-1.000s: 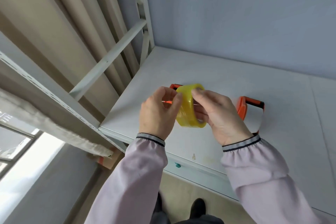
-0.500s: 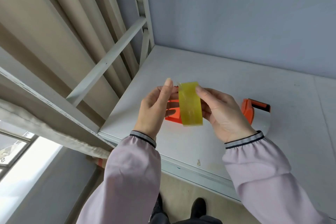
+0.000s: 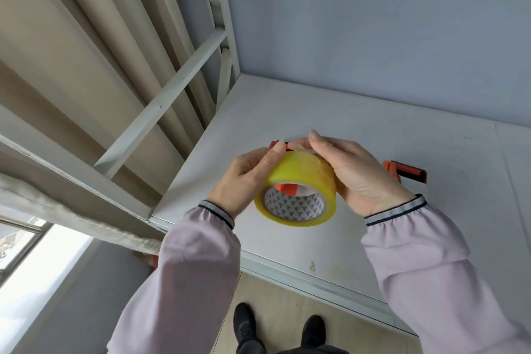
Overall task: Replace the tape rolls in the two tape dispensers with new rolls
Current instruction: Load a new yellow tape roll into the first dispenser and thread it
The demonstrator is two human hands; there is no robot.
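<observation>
A wide roll of yellowish translucent packing tape (image 3: 298, 178) with a patterned cardboard core is held in the air between both hands, its open core turned toward the camera. The left hand (image 3: 244, 181) closes on the roll's left side, thumb laid over the top edge of the roll, while the right hand (image 3: 359, 172) wraps the right side with its fingers (image 3: 319, 141) curled over the far upper rim, where a small paler flap of tape shows just under the fingertips; both hands grip the roll and are not spread. Beyond the fingers, an orange plastic tape dispenser (image 3: 277, 144) peeks out by the left thumb and shows again through the core, and a second orange dispenser with a dark strip (image 3: 408, 172) lies just past the right hand. Both rest on a pale white shelf board (image 3: 431, 233) set in a white metal rack (image 3: 161, 103) against a grey-blue wall (image 3: 373, 23), with beige curtains (image 3: 71, 52) to the left and black shoes (image 3: 247, 327) on a wood floor below. Half a second ago the roll was edge-on to the camera; it has now been turned so its core faces the lens, and the hands sit nearer the right-hand dispenser
</observation>
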